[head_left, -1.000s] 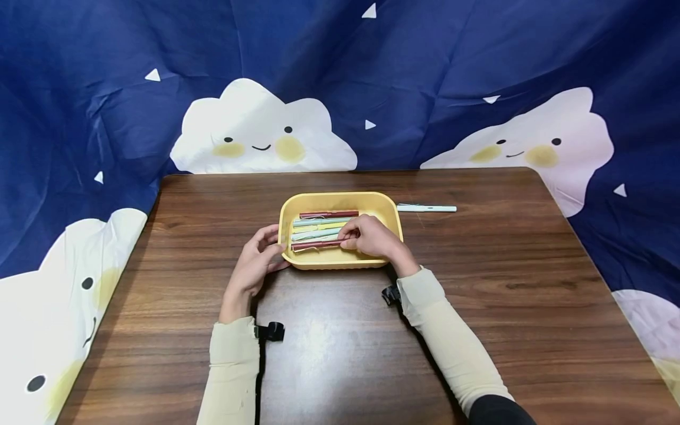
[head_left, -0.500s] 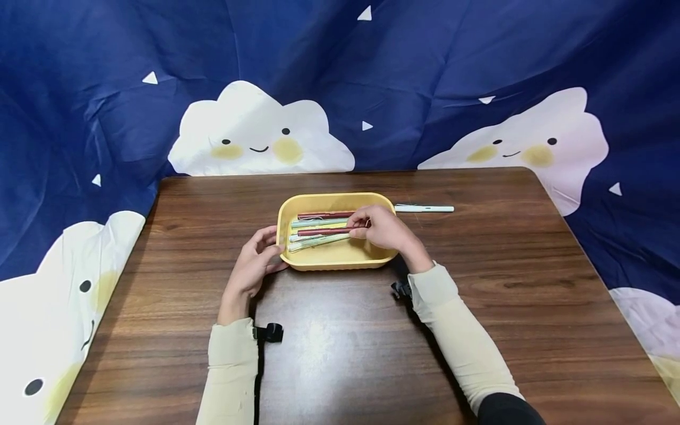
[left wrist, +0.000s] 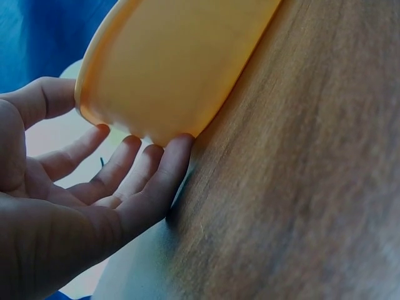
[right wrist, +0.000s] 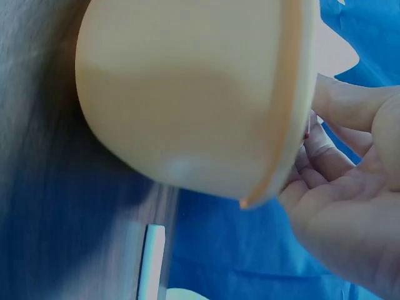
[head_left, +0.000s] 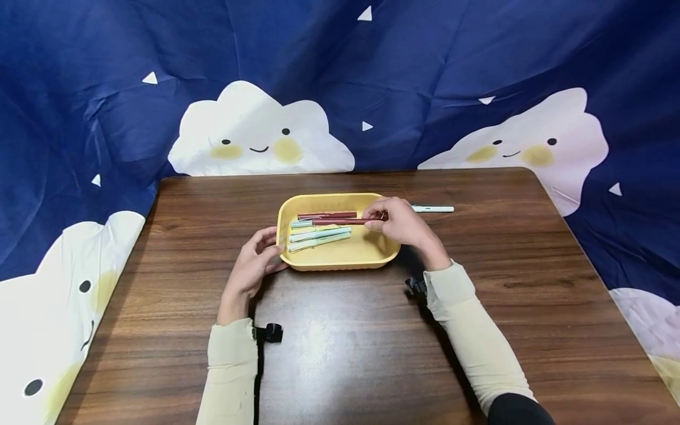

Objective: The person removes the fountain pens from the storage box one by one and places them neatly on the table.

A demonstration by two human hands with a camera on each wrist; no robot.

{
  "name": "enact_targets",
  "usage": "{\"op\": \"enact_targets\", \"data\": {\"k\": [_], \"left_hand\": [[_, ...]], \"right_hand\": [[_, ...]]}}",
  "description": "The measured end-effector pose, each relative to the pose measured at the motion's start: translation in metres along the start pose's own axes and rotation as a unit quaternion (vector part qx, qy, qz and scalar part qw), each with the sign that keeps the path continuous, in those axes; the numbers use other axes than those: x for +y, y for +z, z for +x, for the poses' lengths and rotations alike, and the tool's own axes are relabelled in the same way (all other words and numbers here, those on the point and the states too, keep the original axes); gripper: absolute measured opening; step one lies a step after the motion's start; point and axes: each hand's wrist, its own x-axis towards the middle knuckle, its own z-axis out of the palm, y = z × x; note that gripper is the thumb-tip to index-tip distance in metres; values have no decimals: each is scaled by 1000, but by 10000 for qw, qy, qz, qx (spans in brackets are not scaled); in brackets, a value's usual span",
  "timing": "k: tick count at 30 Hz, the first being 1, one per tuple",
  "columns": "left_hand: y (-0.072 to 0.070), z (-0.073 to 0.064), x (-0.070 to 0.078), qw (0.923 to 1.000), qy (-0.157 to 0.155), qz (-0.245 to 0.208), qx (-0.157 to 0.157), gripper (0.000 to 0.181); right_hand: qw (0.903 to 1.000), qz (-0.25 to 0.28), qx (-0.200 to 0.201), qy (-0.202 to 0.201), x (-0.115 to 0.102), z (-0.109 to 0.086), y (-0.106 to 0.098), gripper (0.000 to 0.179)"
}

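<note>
Pinches a dark red pen [head_left: 337, 222] over the yellow tray [head_left: 340, 264] with the right hand [head_left: 402, 223], holds the tray's end with the left hand [head_left: 251, 264], apparently midway, with other pens [head_left: 320, 234] inside, the pinched one not yet released, and a pale pen [head_left: 438, 209] outside on the table [head_left: 504, 307].

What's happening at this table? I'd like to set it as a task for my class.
A person's right hand is pinching a dark red pen by its right end at the yellow tray, while the left hand holds the tray's left end. A second dark red pen and some pale pens lie inside. A whitish pen lies on the table, beyond the tray's right end.
</note>
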Motion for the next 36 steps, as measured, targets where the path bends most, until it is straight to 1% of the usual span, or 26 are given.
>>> {"op": "enact_targets", "data": {"k": [7, 15, 19, 24, 27, 32, 36], "left_hand": [[1, 0, -1, 10000, 15, -8, -64, 51], [0, 1, 1, 10000, 11, 34, -77, 52], [0, 0, 1, 10000, -18, 33, -61, 50], [-1, 0, 1, 9998, -12, 3, -198, 52], [-2, 0, 1, 9997, -39, -18, -235, 52], [-4, -2, 1, 9997, -55, -28, -217, 53], [-4, -1, 0, 9996, -67, -42, -266, 54]], "right_hand": [[9998, -26, 200, -31, 8, -7, -13, 7], [9983, -363, 452, -40, 23, -18, -31, 7], [9970, -537, 551, 102, 33, -25, -43, 8], [9943, -720, 733, 295, 45, -36, -59, 7], [9933, -786, 779, 332, 52, -41, -67, 6], [9913, -860, 921, 367, 67, -47, -76, 7], [9894, -903, 1020, 499, 79, -54, -79, 9]]}}
